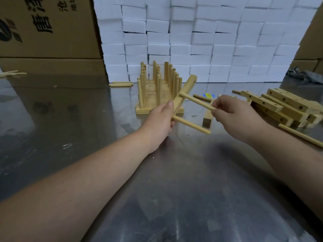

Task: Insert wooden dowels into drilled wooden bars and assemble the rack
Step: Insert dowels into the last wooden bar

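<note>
Pale wood on grey steel, white behind — the colours as I read them from my station.
The bar [185,90], its dowels [197,101], the rack [157,89] and the pile of bars [283,105] share one light honey-yellow, the pile dotted with dark drill holes. I see white blocks [209,41] in a brick-like pattern, a brown cardboard box [49,27] printed in black characters — and a dull grey table [174,189] with a yellow-and-blue sticker [208,95] and a grey cloth [304,74].

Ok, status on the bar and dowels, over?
Left hand grips drilled bar, lower dowel seated. Right hand pinches upper dowel at the bar. Nothing in the way; finished rack stands behind.
</note>
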A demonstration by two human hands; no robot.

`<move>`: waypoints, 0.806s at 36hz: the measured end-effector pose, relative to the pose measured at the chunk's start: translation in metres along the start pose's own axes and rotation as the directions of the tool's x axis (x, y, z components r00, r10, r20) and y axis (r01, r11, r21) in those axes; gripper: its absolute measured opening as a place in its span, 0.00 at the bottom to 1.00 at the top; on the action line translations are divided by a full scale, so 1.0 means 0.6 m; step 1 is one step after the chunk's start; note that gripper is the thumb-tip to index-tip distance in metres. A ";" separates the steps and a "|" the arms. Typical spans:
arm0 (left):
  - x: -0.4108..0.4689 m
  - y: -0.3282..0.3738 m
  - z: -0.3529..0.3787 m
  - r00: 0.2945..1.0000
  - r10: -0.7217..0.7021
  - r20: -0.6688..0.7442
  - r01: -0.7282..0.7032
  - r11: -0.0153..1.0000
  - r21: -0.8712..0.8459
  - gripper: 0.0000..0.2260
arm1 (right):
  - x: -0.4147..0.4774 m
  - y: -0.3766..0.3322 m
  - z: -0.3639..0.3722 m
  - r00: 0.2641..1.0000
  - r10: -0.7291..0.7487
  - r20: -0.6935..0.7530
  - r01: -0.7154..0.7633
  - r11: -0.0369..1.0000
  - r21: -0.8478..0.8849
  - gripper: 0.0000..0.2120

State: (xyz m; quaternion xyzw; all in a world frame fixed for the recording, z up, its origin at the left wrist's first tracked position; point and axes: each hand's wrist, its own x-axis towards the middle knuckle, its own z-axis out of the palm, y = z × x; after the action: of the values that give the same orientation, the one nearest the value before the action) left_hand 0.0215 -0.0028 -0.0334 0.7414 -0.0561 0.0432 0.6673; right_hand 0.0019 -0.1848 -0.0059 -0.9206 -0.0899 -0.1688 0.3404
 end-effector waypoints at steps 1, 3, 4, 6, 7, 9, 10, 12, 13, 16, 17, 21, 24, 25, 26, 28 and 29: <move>0.000 0.000 0.000 1.000 -0.013 0.003 0.013 1.000 -0.011 0.17 | 0.000 0.001 -0.001 1.000 0.001 -0.006 -0.001 1.000 0.017 0.07; -0.001 0.001 0.000 1.000 -0.009 0.011 0.009 0.999 -0.044 0.14 | 0.001 0.003 -0.002 1.000 0.001 -0.018 0.000 0.998 0.056 0.08; -0.001 0.001 -0.001 1.000 0.000 0.011 0.001 0.998 -0.058 0.12 | 0.000 0.003 -0.003 1.000 0.001 -0.024 0.000 0.997 0.071 0.09; 0.000 0.001 -0.003 1.000 0.006 0.002 -0.006 0.996 -0.090 0.12 | 0.000 0.003 -0.003 0.999 0.001 -0.036 0.002 0.996 0.094 0.11; 0.001 0.000 -0.004 1.000 0.000 -0.007 -0.001 0.994 -0.112 0.12 | 0.000 0.003 -0.002 0.999 0.000 -0.040 0.004 0.995 0.102 0.11; 0.004 -0.001 -0.005 1.000 -0.015 -0.021 0.011 0.985 -0.172 0.12 | -0.001 0.002 -0.002 0.999 0.001 -0.046 0.004 0.994 0.113 0.12; 0.004 0.000 -0.005 0.999 -0.021 -0.028 0.016 0.980 -0.199 0.13 | -0.002 0.001 -0.002 0.999 0.001 -0.051 0.005 0.993 0.117 0.12; 0.003 0.000 -0.006 0.999 -0.030 -0.026 0.023 0.969 -0.245 0.13 | -0.002 0.001 -0.003 0.998 -0.001 -0.056 0.007 0.993 0.116 0.12; 0.003 0.001 -0.007 0.999 -0.032 -0.016 0.026 0.966 -0.259 0.13 | -0.003 0.001 -0.003 0.999 -0.002 -0.051 0.008 0.993 0.114 0.12; 0.001 0.003 -0.009 1.000 -0.027 0.015 0.030 0.961 -0.275 0.12 | -0.003 0.000 -0.002 0.999 -0.007 -0.035 0.011 0.995 0.103 0.13; 0.001 0.004 -0.009 0.999 -0.028 0.019 0.032 0.961 -0.274 0.12 | -0.003 0.000 -0.002 0.999 -0.008 -0.035 0.011 0.995 0.095 0.13; -0.001 0.006 -0.010 0.999 -0.027 0.021 0.031 0.963 -0.266 0.15 | -0.006 -0.002 -0.003 0.999 -0.021 -0.031 0.023 0.997 0.072 0.14; 0.001 0.007 -0.010 0.999 -0.030 0.013 0.033 0.965 -0.259 0.16 | -0.009 -0.005 -0.002 0.999 -0.033 -0.017 0.034 0.998 0.048 0.13; 0.001 0.007 -0.010 1.000 -0.025 0.005 0.026 0.970 -0.242 0.16 | -0.010 -0.006 -0.001 0.999 -0.038 -0.008 0.038 0.998 0.043 0.13; 0.001 0.007 -0.009 1.000 -0.019 -0.003 0.018 0.974 -0.225 0.17 | -0.011 -0.007 -0.001 0.999 -0.048 0.001 0.048 0.998 0.044 0.13; -0.002 0.007 -0.007 1.000 -0.014 -0.007 0.013 0.978 -0.207 0.17 | -0.014 -0.011 -0.002 0.997 -0.077 0.016 0.076 0.996 0.056 0.12; -0.003 0.008 -0.007 1.000 -0.017 -0.006 0.015 0.980 -0.198 0.16 | -0.016 -0.012 -0.002 0.996 -0.091 0.024 0.090 0.994 0.061 0.12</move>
State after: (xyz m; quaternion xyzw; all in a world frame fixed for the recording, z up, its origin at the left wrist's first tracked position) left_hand 0.0193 0.0006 -0.0285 0.6717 -0.0515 0.0349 0.7382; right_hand -0.0091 -0.1804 -0.0044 -0.9072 -0.1411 -0.1689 0.3586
